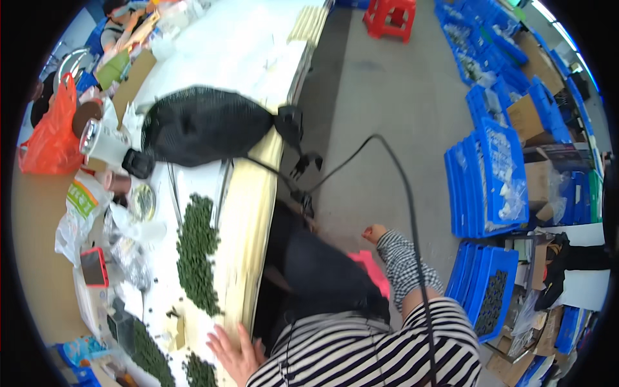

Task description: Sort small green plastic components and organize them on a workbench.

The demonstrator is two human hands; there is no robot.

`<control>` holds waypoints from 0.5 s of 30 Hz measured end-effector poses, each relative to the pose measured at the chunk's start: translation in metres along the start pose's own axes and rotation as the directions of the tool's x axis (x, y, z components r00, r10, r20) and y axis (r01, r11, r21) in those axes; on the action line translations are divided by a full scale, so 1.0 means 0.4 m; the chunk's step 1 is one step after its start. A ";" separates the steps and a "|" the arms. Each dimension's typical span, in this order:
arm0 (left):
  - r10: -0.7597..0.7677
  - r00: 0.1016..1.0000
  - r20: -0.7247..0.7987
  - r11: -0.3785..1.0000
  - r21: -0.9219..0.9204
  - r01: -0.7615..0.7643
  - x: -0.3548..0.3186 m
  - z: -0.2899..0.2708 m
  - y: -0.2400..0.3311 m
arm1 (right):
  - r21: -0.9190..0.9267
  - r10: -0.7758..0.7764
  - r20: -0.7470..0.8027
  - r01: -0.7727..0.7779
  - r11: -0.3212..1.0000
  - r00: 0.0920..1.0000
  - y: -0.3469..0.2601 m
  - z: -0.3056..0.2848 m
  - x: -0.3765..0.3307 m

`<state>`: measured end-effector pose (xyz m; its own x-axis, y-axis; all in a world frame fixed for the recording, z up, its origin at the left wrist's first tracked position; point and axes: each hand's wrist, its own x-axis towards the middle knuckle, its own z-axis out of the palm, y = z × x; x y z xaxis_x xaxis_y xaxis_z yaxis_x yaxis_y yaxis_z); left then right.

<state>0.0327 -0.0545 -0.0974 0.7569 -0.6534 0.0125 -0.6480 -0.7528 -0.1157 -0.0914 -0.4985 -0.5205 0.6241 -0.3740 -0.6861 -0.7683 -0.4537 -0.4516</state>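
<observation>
My left hand point(235, 353) rests on the near edge of the white table point(213, 32), its fingers spread and holding nothing. Close to it lie a small pile of dark green pieces point(200, 371) and a tan block-like piece point(175, 330). A longer heap of these dark green pieces point(198, 255) stretches up the table. My right hand point(374, 233) is out over the floor at my right side, fingers curled in, with no object showing in it. A pink thing point(372, 271) is just below it, by my dark trousers.
A black mesh-covered object point(206, 126) hangs over the table, and a black cable point(403, 174) loops from it past my right arm. Bags, jars and a red-edged phone point(94, 267) crowd the left. Blue crates point(480, 184) stand at right; a red stool point(390, 18) is farther off.
</observation>
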 end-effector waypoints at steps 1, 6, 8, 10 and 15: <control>0.018 0.997 -0.080 0.999 -0.035 -0.021 0.006 0.009 -0.015 | -0.079 -0.021 -0.056 0.017 0.997 0.998 0.006 -0.014 0.040; 0.045 0.998 -0.041 0.989 -0.140 -0.050 0.052 -0.045 0.015 | 0.020 0.174 -0.107 -0.173 0.985 0.979 -0.204 -0.182 0.097; 0.029 0.998 -0.063 0.993 -0.113 -0.036 0.062 -0.039 0.019 | 0.020 0.182 -0.127 -0.181 0.983 0.975 -0.233 -0.207 0.119; 0.011 1.000 -0.007 1.000 -0.018 -0.011 0.044 -0.027 0.003 | 0.014 0.153 -0.088 -0.152 0.988 0.984 -0.259 -0.182 0.158; -0.066 0.997 0.042 0.997 0.040 0.064 0.046 -0.027 0.024 | 0.061 0.259 0.034 -0.260 0.964 0.965 -0.191 -0.064 0.231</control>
<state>0.0395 -0.0745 -0.0876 0.8008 -0.5986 -0.0213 -0.5941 -0.7893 -0.1548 0.0286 -0.5190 -0.5346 0.3988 -0.4505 -0.7988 -0.9115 -0.2905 -0.2912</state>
